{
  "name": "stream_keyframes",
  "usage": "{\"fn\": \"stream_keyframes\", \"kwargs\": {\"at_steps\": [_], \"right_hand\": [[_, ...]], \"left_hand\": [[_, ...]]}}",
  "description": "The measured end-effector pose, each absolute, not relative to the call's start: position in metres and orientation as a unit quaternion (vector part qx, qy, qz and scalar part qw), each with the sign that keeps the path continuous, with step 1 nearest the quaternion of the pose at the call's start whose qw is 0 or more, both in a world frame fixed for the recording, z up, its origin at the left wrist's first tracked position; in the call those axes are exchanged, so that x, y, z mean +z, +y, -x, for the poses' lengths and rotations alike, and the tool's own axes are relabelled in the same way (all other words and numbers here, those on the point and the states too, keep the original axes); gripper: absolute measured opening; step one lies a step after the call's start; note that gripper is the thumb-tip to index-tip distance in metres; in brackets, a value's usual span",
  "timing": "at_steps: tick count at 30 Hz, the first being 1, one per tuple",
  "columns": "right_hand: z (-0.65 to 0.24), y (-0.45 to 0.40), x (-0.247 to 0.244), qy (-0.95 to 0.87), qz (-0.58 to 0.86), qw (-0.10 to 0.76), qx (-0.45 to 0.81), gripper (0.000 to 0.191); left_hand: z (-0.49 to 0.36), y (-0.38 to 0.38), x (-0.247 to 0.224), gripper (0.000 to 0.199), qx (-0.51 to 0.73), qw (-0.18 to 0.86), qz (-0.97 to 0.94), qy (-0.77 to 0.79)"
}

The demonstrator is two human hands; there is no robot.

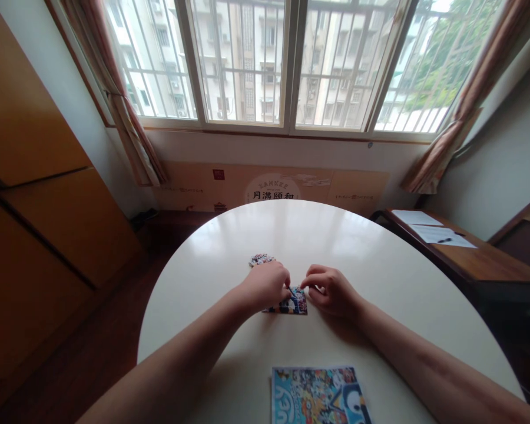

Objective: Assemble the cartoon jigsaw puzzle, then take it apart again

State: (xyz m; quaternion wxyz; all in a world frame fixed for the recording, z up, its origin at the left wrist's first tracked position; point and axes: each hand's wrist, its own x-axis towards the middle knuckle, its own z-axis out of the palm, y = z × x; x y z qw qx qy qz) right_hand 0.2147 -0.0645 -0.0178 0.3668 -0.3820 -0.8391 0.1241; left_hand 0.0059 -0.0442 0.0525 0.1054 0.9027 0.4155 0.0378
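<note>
A partly assembled jigsaw puzzle (297,303), dark blue with many colours, lies flat on the white round table (229,383). Over its upper left part is my left hand (267,284), fingers bent down and pinched; whatever they grip is too small to make out. My right hand (329,288) rests by the puzzle's upper right corner, its fingers curled toward the thumb, and the fingertips hide what they may hold. Behind my left hand sits a small pile of loose puzzle pieces (260,259), partly covered by it. A colourful printed picture sheet (318,397) lies nearer to me.
Beyond the table stand a low printed panel (353,182) and a barred window (247,65). To the right, papers (441,235) and a dark pen lie on a wooden surface (507,259). A wooden cabinet (48,235) is at the left.
</note>
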Motion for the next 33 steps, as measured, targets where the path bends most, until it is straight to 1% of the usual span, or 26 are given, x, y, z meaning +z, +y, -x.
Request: {"fn": "stream_keyframes", "kwargs": {"at_steps": [8, 12, 16, 20, 25, 28, 30, 33], "right_hand": [[-0.22, -0.07, -0.006, -0.863, 0.365, 0.317, 0.145, 0.026], [-0.222, -0.069, -0.001, -0.867, 0.358, 0.311, 0.154, 0.025], [-0.224, -0.068, -0.003, -0.866, 0.354, 0.315, 0.163, 0.024], [-0.226, -0.067, -0.008, -0.861, 0.358, 0.322, 0.165, 0.026], [-0.227, -0.067, -0.008, -0.861, 0.362, 0.315, 0.17, 0.028], [-0.227, -0.067, -0.007, -0.862, 0.366, 0.308, 0.171, 0.029], [-0.227, -0.066, -0.007, -0.862, 0.368, 0.305, 0.169, 0.031], [-0.228, -0.066, -0.007, -0.862, 0.37, 0.303, 0.167, 0.032]], "left_hand": [[-0.005, -0.041, 0.047, 0.02, 0.038, 0.139, -0.891, 0.431], [-0.005, -0.04, 0.048, 0.019, 0.048, 0.155, -0.881, 0.444], [-0.007, -0.038, 0.046, 0.012, 0.062, 0.216, -0.867, 0.445], [-0.007, -0.034, 0.045, 0.009, 0.103, 0.276, -0.853, 0.431], [0.014, -0.013, 0.055, 0.014, 0.188, 0.337, -0.794, 0.47], [0.036, 0.005, 0.062, 0.013, 0.218, 0.292, -0.763, 0.533], [0.048, 0.013, 0.064, 0.013, 0.207, 0.263, -0.754, 0.566], [0.056, 0.02, 0.063, 0.014, 0.179, 0.256, -0.747, 0.587]]}}
